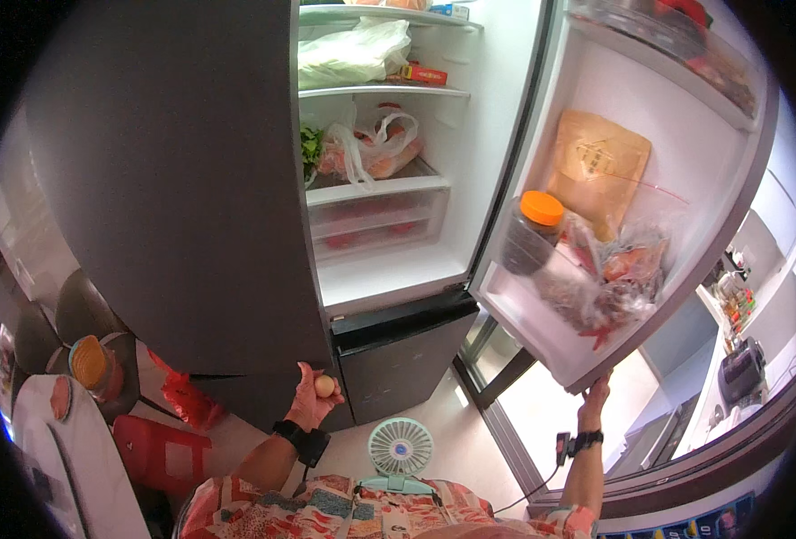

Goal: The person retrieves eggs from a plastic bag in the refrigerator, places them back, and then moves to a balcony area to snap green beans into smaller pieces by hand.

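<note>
An egg (324, 386) rests in my left hand (313, 396), its fingers curled around it in front of the refrigerator's dark left door (189, 188). My right hand (597, 397) grips the lower outer edge of the right refrigerator door (701, 269), which stands wide open. Inside the lit compartment, a tied plastic bag of food (374, 151) sits on a shelf beside leafy greens (311, 149). Below it is a clear drawer (378, 215) with red items. The door's lower bin holds a jar with an orange lid (541, 209), a brown paper pouch (600, 165) and plastic-wrapped food (630, 259).
A small handheld fan (401, 448) hangs at my chest. To the left are a red plastic bag (186, 397), a red container (159, 451) and a white tabletop (68, 458). Beyond a sliding-door track (506, 438) at right, a rice cooker (741, 370) stands on a kitchen counter.
</note>
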`<state>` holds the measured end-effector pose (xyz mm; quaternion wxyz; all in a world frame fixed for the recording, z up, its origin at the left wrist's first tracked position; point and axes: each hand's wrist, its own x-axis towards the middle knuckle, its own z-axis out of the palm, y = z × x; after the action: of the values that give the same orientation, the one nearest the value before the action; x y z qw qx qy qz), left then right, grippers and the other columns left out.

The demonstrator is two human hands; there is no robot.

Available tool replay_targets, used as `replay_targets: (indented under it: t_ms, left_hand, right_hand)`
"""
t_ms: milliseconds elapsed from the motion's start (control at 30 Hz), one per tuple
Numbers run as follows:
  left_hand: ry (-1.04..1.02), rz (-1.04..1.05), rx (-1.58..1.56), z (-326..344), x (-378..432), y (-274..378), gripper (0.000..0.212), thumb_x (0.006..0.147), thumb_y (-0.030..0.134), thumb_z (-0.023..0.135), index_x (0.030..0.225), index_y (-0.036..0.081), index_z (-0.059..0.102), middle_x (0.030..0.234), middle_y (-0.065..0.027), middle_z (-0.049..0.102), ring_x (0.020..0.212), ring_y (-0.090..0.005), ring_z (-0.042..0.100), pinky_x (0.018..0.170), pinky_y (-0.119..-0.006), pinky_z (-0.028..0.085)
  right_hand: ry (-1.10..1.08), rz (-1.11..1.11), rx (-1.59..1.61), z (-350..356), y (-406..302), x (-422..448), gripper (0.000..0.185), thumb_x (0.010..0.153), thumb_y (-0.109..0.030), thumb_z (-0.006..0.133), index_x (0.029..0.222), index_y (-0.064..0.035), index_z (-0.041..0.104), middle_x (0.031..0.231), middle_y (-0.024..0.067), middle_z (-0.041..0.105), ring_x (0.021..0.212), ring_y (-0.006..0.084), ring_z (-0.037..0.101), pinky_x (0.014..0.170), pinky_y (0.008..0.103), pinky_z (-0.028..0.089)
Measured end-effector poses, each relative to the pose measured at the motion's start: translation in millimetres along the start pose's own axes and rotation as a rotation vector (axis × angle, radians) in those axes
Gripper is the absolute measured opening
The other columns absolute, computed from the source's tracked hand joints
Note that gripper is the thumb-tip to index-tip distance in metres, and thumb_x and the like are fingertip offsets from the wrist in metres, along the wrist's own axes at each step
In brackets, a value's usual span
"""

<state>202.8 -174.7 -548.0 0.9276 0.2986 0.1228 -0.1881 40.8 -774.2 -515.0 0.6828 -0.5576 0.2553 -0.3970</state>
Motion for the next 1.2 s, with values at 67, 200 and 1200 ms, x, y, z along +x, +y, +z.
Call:
replay_targets:
  t_ms: [67,200,1200]
  left_hand:
    - [0.001,0.017,0.077,-0.5,-11.1,4.6,0.062,0.089,0.071,0.044,0.107,0.012,0.043,0.082,-0.013,0.057,0.071,-0.0258,0.056,0.063,-0.041,0.047]
    - [-0.057,-0.012,0.027,-7.3,-5.4,5.6,0.061,0.09,0.071,0.044,0.106,0.012,0.045,0.08,-0.0132,0.057,0.07,-0.0264,0.057,0.062,-0.041,0.049]
    - [0.272,0.065,0.036,-83.4,-160.0,12.5,0.061,0.091,0.062,0.057,0.108,0.004,0.06,0.08,-0.0058,0.062,0.073,-0.0188,0.062,0.069,-0.033,0.053]
  right_hand:
    - [-0.014,-0.081,-0.097,14.9,-2.5,-50.0,0.069,0.099,-0.058,0.043,0.134,0.0012,0.052,0.118,0.0106,0.059,0.111,0.0225,0.056,0.088,0.0383,0.043]
    - [0.008,-0.065,-0.168,42.7,-23.3,-161.9,0.062,0.099,-0.054,0.047,0.109,0.0036,0.067,0.101,0.0106,0.07,0.088,0.019,0.067,0.068,0.029,0.048]
    - [-0.787,-1.714,-0.249,515.4,-140.5,-239.2,0.052,0.078,-0.042,0.071,0.127,-0.0302,0.055,0.141,0.0146,0.039,0.133,0.0394,0.035,0.108,0.067,0.02]
